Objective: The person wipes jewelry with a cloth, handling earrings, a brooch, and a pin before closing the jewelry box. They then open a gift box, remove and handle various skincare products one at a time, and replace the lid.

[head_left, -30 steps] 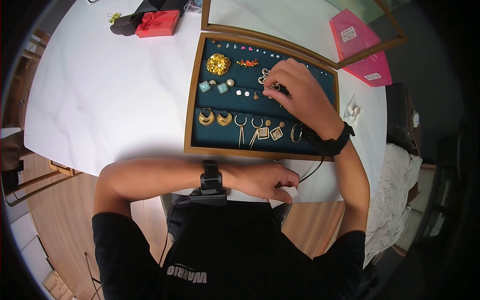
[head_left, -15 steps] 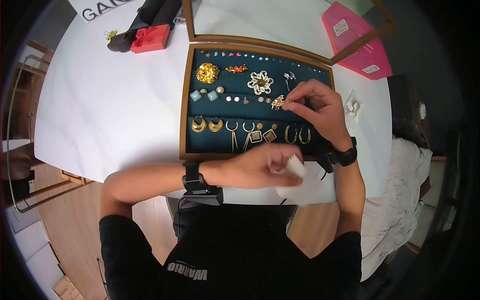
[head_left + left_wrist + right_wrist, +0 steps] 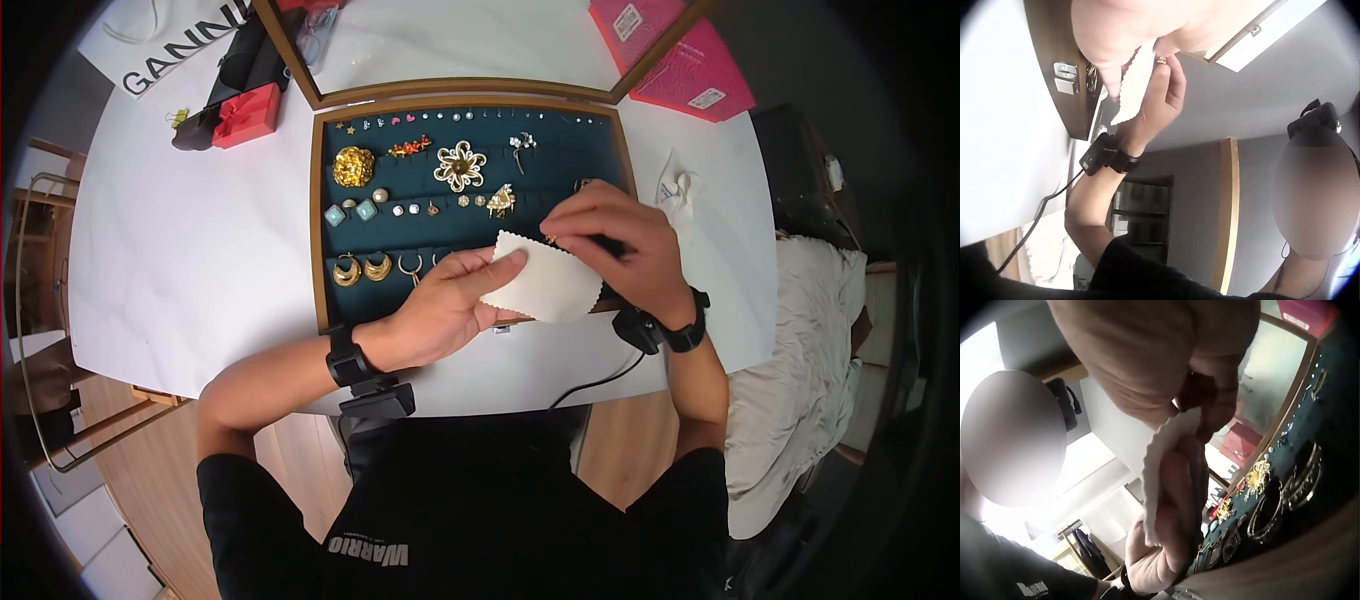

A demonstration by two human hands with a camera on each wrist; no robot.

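Note:
My left hand (image 3: 440, 305) holds a cream polishing cloth (image 3: 548, 285) with zigzag edges over the front of the jewelry box (image 3: 319, 215), thumb on top and fingers beneath. At the cloth's far right edge, my right hand (image 3: 630, 240) pinches a small gold piece of jewelry (image 3: 1162, 60) between thumb and fingertips; its exact kind cannot be told. Behind the hands, a flower brooch (image 3: 460, 166) and a gold-coloured pearl brooch (image 3: 501, 201) lie on the dark green lining. In the right wrist view, hoop earrings (image 3: 1267, 515) sit below the cloth.
The box's glass lid (image 3: 460, 45) stands raised at the back. A red gift box (image 3: 246, 115) and black cases (image 3: 255, 62) lie at the far left, a pink package (image 3: 690, 70) at the far right. White tissue (image 3: 678, 190) lies right of the box. A cable (image 3: 600, 380) trails from the right wrist.
My left hand has risen from the table's front edge with the cloth, now spread out. My right hand has come from the box's middle toward the cloth, pinching the gold piece.

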